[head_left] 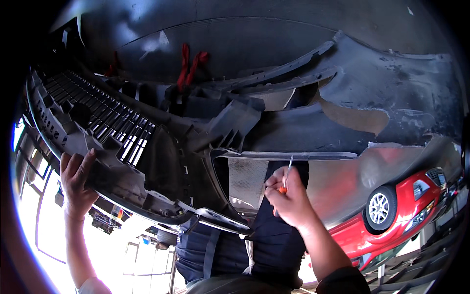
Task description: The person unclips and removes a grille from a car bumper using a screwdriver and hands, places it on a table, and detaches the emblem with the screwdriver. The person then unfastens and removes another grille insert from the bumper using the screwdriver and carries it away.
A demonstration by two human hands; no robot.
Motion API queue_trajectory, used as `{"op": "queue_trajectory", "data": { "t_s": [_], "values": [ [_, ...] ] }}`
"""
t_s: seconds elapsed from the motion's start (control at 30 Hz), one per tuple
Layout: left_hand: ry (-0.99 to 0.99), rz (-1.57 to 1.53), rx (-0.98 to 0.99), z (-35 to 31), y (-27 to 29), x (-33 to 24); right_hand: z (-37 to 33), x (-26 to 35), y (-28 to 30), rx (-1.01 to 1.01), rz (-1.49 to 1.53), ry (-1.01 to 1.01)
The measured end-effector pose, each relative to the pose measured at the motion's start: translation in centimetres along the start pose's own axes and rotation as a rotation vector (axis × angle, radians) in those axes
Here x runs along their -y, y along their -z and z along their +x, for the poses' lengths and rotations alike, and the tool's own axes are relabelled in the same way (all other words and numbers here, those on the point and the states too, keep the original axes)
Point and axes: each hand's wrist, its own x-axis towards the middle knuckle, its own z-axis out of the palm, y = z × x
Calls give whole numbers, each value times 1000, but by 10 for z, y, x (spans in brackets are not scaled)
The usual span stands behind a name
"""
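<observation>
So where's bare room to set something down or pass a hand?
Free: the grey floor between the black plastic bumper and shiny red car. A hand might also pass through the gap left of the right hand. Crowded: around the black slatted grille and the left hand.

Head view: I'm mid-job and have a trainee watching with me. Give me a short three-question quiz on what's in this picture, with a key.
1. What does the person's right hand hold?
2. True or false: the person's left hand is touching the near edge of the dark plastic bumper cover.
3. Where in the picture does the red car show?
A. Upper left
B. Lower left
C. Lower right

Key
1. A slim tool with an orange handle and a metal shaft pointing toward the top of the picture.
2. True.
3. C.
</observation>
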Motion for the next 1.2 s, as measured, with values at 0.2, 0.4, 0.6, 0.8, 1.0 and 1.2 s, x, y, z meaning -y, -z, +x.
{"op": "queue_trajectory", "data": {
  "t_s": [0.2, 0.4, 0.6, 0.8, 1.0, 1.2],
  "values": [
    [41, 22, 33, -14, -9, 14, 17, -4, -9, 325, 202, -277],
    [31, -26, 34, -11, 0, 12, 17, -8, -38, 257, 38, -378],
    [59, -55, 46, -10, -1, 10, 21, 1, -41, 228, 22, -389],
    [61, -70, 62, -10, -2, 16, 31, -9, -43, 199, -201, -271],
    [63, -69, 67, -12, 0, 12, 38, 30, -47, -14, -533, -38],
    [16, -20, 56, -18, -7, 17, 62, 68, -48, 118, -969, -70]
  ]
}}
